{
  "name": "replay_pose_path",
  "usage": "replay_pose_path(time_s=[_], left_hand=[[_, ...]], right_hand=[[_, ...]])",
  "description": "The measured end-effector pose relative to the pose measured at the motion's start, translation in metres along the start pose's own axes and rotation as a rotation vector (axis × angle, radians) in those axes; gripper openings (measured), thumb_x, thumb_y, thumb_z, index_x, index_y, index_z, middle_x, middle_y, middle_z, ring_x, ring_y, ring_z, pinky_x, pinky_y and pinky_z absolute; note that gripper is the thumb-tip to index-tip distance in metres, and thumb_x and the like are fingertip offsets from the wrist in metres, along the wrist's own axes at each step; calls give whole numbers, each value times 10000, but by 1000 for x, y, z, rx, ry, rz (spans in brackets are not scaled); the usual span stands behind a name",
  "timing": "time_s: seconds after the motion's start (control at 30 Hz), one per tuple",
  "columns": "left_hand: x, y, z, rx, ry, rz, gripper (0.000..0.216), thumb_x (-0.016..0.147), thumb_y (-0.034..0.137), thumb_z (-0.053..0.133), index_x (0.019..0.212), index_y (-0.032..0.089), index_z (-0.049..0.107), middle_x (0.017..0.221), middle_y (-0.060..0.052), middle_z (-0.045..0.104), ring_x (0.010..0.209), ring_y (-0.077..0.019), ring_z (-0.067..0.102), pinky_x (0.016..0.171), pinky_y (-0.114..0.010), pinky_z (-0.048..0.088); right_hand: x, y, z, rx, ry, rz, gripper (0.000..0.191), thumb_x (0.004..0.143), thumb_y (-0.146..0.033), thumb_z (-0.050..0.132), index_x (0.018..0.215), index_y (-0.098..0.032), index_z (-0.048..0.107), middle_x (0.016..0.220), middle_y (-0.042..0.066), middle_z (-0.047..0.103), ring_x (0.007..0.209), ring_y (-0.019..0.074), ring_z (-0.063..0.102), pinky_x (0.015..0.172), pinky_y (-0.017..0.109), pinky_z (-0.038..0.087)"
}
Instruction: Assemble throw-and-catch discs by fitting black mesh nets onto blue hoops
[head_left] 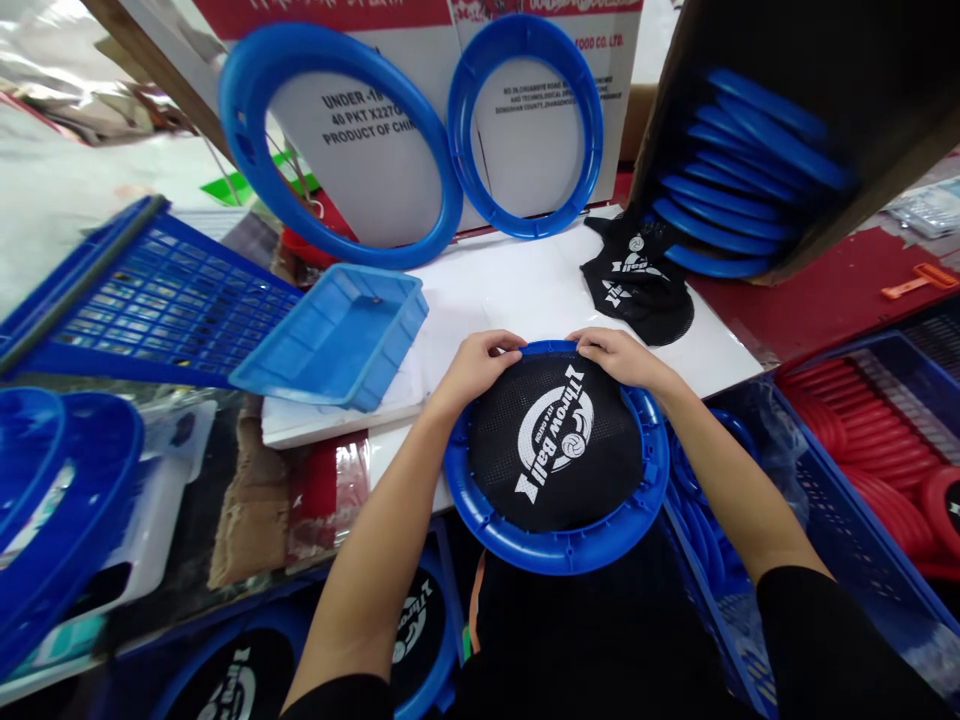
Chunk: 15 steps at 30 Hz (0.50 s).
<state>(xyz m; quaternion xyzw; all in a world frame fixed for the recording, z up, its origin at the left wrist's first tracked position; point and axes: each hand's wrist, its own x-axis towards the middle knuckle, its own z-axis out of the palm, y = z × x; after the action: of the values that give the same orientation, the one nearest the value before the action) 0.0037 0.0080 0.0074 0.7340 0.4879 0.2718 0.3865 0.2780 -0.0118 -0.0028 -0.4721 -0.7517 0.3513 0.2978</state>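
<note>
A blue plastic ring (555, 556) rests with its far side on the white board, its near side jutting out toward my body. Over its opening lies a round black mesh (495, 450) printed "Throw Ball" in white. My left hand (482, 365) pinches the far rim left of its middle, thumb by the mesh edge. To the right, my right hand (619, 358) is closed on the same rim, fingers bent. Fingertips under the rim are hidden. Loose black mesh pieces (637, 285) lie on the board beyond my right hand.
Two blue rings (525, 225) (442, 215) lean on a printed carton (517, 140). A shallow blue tray (322, 345) sits at left beside a blue basket (172, 290). At right, an open box (847, 215) holds several blue rings; a crate holds red rings (877, 450).
</note>
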Motion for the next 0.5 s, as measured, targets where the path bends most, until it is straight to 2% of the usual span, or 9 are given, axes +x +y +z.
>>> replay_pose_path(time_s=[0.1, 0.2, 0.33, 0.5], left_hand=[[0, 0, 1, 29, -9, -9, 180, 840, 196, 639, 916, 200, 802, 996, -55, 816, 908, -219, 708, 928, -370, 552], [-2, 2, 2, 83, -22, 55, 212, 857, 155, 598, 885, 207, 802, 998, -57, 805, 959, -227, 710, 961, -377, 545], [-6, 5, 1, 218, -67, 179, 277, 893, 124, 548, 915, 218, 807, 1034, -78, 767, 1003, -236, 694, 999, -398, 532], [-11, 10, -4, 298, -118, 204, 297, 924, 129, 519, 979, 216, 798, 1060, -86, 740, 1023, -242, 682, 1005, -404, 524]], right_hand=[[1, 0, -1, -18, -24, -1, 194, 909, -308, 543, 815, -220, 688, 1285, 87, 752, 1200, 280, 678, 1125, 526, 481], [2, -1, -4, -27, -46, 21, 171, 908, -278, 551, 827, -224, 692, 1309, 75, 746, 1202, 283, 679, 1124, 527, 485], [4, -4, -7, -37, -73, 31, 172, 917, -262, 556, 839, -234, 707, 1313, 70, 746, 1217, 300, 677, 1127, 532, 488], [5, -5, -8, -46, -86, 24, 172, 917, -286, 572, 854, -234, 723, 1299, 75, 750, 1203, 308, 679, 1115, 552, 500]])
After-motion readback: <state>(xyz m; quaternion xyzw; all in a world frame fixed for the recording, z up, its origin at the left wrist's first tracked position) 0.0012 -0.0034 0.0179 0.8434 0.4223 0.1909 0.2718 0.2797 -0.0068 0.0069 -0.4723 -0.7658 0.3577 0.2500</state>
